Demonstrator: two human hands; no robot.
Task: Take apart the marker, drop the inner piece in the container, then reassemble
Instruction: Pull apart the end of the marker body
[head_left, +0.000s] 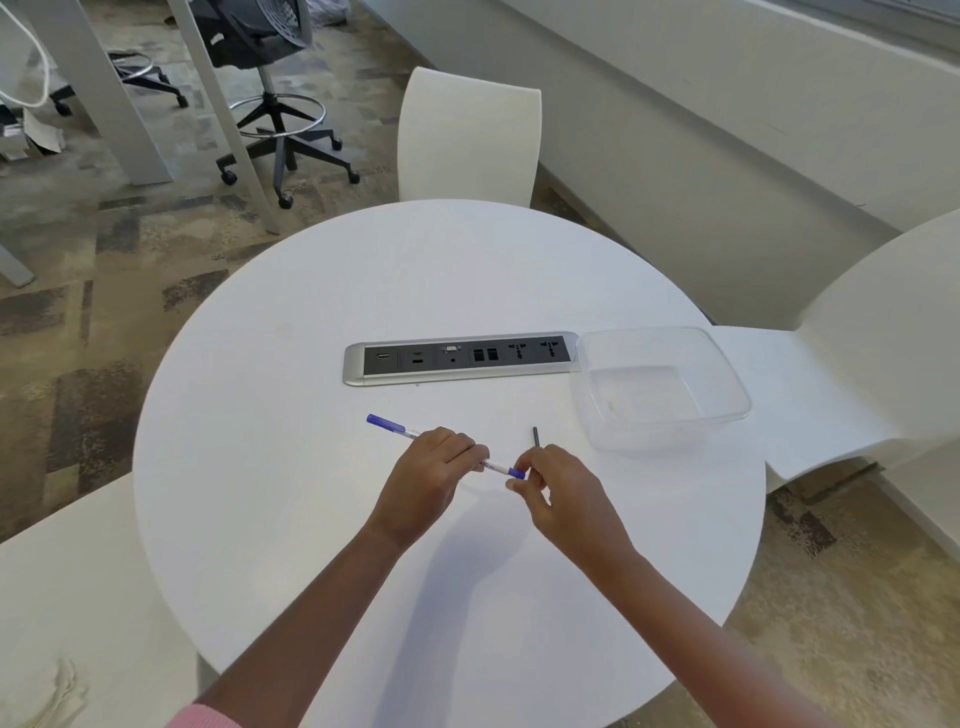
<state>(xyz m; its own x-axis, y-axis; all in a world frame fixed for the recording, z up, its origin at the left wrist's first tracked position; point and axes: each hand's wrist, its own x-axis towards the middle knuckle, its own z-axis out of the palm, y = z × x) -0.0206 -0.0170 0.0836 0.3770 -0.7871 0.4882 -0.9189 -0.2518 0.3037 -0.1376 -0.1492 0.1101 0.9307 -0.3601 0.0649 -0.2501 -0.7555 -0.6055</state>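
A white marker (395, 427) with a blue cap at its far left end and a blue plug at its near right end is held just above the round white table (311, 322). My left hand (431, 478) is wrapped around the middle of the barrel. My right hand (550, 483) pinches the blue end plug with thumb and fingers. A thin dark inner piece (535, 435) sticks up behind my right hand; whether the hand holds it or it lies on the table is unclear. The clear plastic container (722, 374) stands to the right with nothing visible in it.
A silver and black power and data panel (457, 358) is set into the table's middle, touching the container's left corner. White chairs stand at the far side (467, 135), the right (857, 353) and the near left (67, 571). An office stool (275, 104) stands on the carpet beyond.
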